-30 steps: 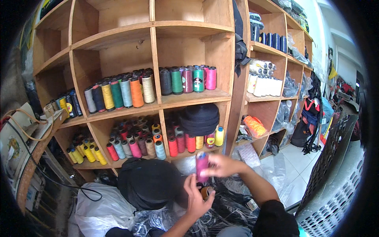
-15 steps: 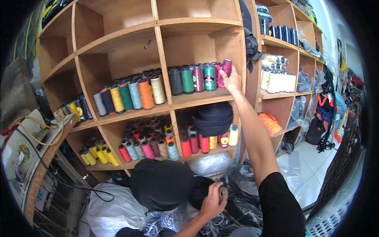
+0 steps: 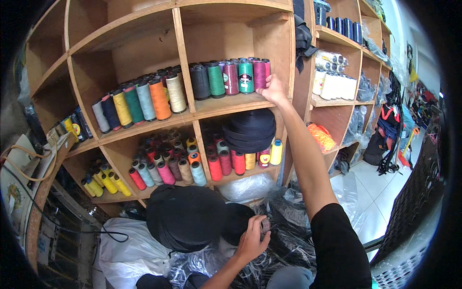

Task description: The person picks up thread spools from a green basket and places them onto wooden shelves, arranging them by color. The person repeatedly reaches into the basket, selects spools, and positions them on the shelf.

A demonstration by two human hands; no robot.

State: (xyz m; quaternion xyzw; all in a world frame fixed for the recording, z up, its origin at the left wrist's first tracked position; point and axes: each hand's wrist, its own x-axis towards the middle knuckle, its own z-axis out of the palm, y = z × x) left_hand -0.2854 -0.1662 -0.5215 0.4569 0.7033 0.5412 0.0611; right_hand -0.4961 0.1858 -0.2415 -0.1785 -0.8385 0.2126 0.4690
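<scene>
My right hand [image 3: 272, 89] reaches up to the upper shelf [image 3: 226, 103], its fingers closed around the base of a magenta thread spool [image 3: 261, 72]. That spool stands at the right end of a row with a green spool [image 3: 246, 76] and a maroon one [image 3: 230, 78]. Low down, my left hand [image 3: 251, 242] grips a small greyish spool [image 3: 264, 225] over a heap of black plastic bags [image 3: 288, 226]. A large roll of black webbing [image 3: 185, 224] lies just left of that hand.
The wooden shelving holds many coloured spools, among them an orange one [image 3: 160, 98] and a pink one [image 3: 166, 172] in the lower row. A stack of black tape rolls [image 3: 250, 130] sits in the lower right compartment. White bags [image 3: 127, 253] lie at the bottom left, and hanging backpacks [image 3: 387, 135] are at the right.
My right hand carried the magenta spool from the bags up to the upper shelf and set it at the row's right end. My left hand stayed low on the small spool.
</scene>
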